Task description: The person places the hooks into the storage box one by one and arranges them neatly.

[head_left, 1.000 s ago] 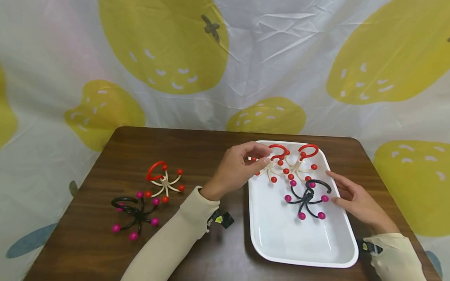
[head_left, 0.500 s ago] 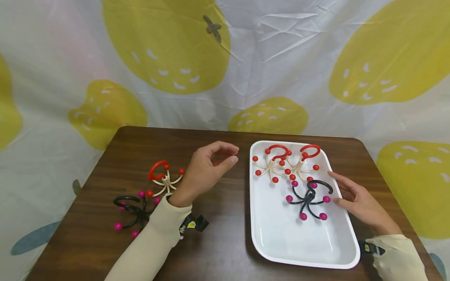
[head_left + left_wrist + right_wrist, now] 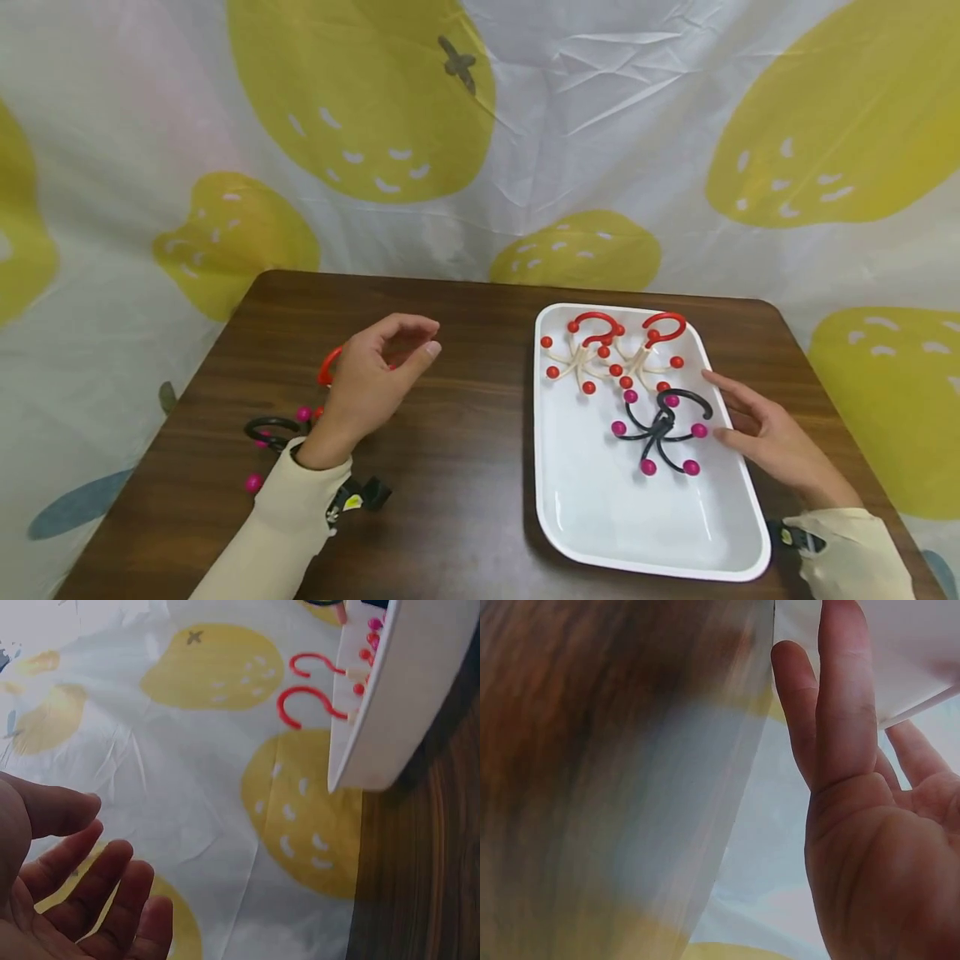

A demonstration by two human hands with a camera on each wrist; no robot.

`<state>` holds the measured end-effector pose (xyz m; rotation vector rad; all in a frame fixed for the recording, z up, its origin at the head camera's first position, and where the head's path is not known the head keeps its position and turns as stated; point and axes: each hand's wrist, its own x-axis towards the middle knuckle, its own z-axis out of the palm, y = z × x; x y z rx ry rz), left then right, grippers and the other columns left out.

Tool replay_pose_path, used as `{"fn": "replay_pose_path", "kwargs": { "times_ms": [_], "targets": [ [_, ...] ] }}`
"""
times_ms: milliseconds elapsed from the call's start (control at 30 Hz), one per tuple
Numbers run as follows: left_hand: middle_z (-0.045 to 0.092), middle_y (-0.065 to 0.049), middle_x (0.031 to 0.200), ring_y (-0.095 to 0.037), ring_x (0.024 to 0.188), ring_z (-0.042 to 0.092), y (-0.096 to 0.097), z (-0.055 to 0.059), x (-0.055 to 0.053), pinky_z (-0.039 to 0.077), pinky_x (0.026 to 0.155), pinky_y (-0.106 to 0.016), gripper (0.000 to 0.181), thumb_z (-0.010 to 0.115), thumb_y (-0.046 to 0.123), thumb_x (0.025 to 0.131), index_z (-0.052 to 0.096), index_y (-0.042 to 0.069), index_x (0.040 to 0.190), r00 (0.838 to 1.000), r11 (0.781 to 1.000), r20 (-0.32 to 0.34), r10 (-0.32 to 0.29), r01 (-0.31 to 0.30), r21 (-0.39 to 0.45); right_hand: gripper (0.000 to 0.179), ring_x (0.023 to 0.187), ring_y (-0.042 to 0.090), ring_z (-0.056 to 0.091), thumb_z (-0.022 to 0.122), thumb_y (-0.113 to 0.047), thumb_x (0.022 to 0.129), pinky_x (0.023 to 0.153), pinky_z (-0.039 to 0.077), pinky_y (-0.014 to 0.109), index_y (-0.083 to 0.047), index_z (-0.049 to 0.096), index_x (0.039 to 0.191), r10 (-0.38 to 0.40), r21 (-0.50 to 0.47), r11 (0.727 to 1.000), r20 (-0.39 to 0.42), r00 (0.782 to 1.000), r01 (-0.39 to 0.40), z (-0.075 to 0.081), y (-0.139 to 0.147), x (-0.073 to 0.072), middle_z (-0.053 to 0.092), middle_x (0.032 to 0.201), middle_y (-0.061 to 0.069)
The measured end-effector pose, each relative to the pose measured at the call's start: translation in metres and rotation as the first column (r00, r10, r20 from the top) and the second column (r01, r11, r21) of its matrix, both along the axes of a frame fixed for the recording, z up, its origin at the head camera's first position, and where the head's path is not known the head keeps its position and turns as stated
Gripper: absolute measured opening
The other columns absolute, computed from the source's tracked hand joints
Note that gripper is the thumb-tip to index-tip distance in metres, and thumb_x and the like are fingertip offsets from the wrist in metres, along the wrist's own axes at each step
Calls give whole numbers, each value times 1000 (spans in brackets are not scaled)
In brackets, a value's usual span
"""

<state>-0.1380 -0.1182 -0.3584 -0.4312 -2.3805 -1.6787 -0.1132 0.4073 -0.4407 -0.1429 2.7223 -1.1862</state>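
Observation:
My left hand (image 3: 371, 387), fingers loosely curved and holding nothing, is over the table's left part. It overlaps a cream scalp massager with a red hook handle (image 3: 327, 367), mostly hidden. Beside it, partly behind my wrist, lies a black massager (image 3: 272, 427) with magenta ball tips. My right hand (image 3: 772, 442) rests at the right rim of a white tray (image 3: 600, 517), fingers fairly straight; the right wrist view shows the fingers (image 3: 846, 705) extended by the tray's side. Inside the tray are two cream-and-red massagers, one left (image 3: 580, 358), one right (image 3: 639, 360), and a black-and-magenta one (image 3: 660, 427).
A brown wooden table (image 3: 457, 500) carries everything. Behind it hangs a pale cloth (image 3: 427, 242) printed with yellow fruit. The tray's raised wall (image 3: 420, 697) stands toward the right in the left wrist view. Wrist straps with small devices (image 3: 352, 502) sit on both arms.
My left hand has moved left from above the tray's back left corner, across the table, to over the cream massager. My right hand has stayed at the tray's rim.

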Motion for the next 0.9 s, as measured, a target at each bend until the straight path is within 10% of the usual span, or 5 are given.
{"fn": "replay_pose_path", "kwargs": {
  "times_ms": [567,900],
  "targets": [
    [78,-4,118,3,99,68,-72,-11,6,53,84,-10,29,78,25,98,75,14,125,976,955,-50,210,-216,-201,80,137,63,48,70,-12,99,87,64,53,-13,28,168,-15,12,1000,11,1000,15,1,-1,4,31,167,33],
    [76,-8,117,-24,100,72,-81,-11,2,51,81,-14,30,81,21,95,76,15,125,966,910,-53,252,-255,-327,81,138,63,47,69,-11,99,90,62,57,-14,27,168,-22,25,999,12,1000,22,1,-2,1,29,168,33]
  ]
}}
